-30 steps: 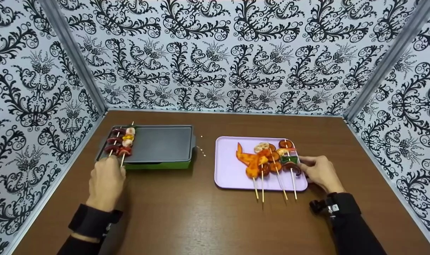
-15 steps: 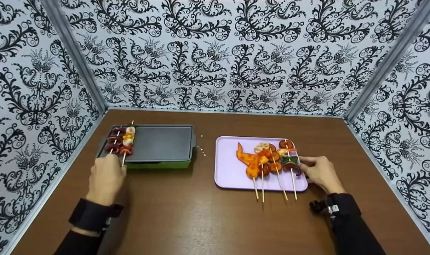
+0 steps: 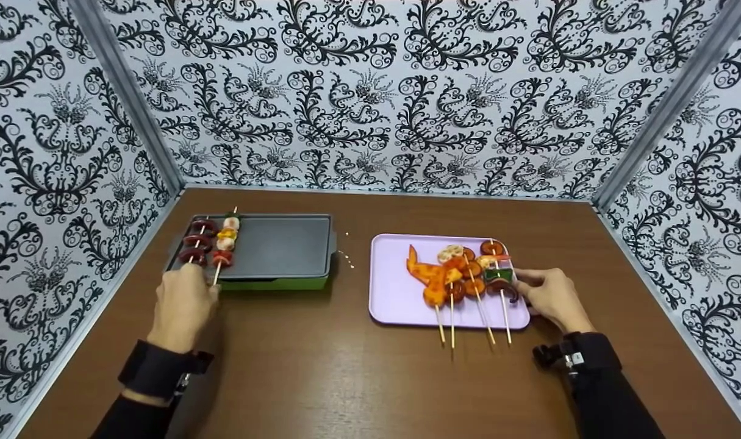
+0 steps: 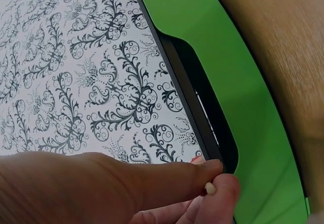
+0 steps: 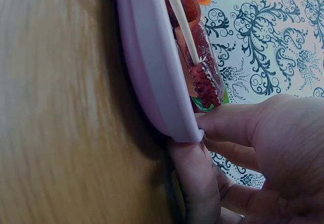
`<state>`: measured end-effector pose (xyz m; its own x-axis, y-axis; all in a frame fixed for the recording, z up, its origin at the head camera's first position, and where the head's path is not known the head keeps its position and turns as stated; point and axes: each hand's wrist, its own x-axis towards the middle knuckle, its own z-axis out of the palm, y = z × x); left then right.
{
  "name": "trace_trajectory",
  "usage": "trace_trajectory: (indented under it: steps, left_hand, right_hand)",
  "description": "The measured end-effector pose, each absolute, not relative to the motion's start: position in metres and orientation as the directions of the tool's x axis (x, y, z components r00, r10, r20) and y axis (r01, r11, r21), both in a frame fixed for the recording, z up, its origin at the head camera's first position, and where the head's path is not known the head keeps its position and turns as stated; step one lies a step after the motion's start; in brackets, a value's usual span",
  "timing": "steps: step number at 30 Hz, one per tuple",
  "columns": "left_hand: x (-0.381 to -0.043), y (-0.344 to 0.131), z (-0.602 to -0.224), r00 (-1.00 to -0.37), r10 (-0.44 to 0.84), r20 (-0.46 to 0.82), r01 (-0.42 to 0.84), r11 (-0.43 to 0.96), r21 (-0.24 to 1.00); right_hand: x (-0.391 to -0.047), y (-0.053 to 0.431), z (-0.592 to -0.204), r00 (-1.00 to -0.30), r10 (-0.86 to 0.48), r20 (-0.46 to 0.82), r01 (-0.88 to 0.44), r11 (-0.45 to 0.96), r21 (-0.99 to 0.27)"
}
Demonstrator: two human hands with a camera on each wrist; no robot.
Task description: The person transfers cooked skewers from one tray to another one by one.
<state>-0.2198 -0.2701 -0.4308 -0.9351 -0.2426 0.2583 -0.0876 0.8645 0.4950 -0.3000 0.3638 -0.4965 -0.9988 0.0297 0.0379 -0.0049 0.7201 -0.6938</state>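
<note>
At the grill's front left corner my left hand point(image 3: 184, 305) pinches the stick of a skewer point(image 3: 226, 235) with white, yellow and red pieces. In the left wrist view the pale stick end point(image 4: 209, 188) pokes out between thumb and finger. The skewer lies along the grey grill plate point(image 3: 285, 244), beside another skewer with dark red pieces point(image 3: 197, 241) whose lower end the hand hides. My right hand point(image 3: 553, 296) grips the right rim of a lilac tray point(image 3: 390, 305), thumb above and a finger beneath, close to a skewer with a dark octopus-like piece point(image 5: 205, 85).
Several skewers lie on the tray, one with an orange wing-shaped piece point(image 3: 431, 277); their sticks overhang its front edge. Small pale specks point(image 3: 346, 259) dot the brown table point(image 3: 346, 366) between grill and tray. Patterned walls point(image 3: 370, 122) enclose the back and sides.
The skewer in my left hand has shifted slightly right on the grill plate, widening the gap to the dark red skewer. The right hand and tray have stayed in place.
</note>
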Motion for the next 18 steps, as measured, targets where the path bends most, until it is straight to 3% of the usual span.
trace_trajectory:
  steps: [18]
  left_hand:
    - [-0.222, -0.254, -0.426, -0.899, -0.168, 0.405, 0.038, 0.891, 0.453]
  right_hand:
    - [-0.300, 0.364, -0.498, -0.999, 0.027, 0.033, -0.003, 0.731, -0.682]
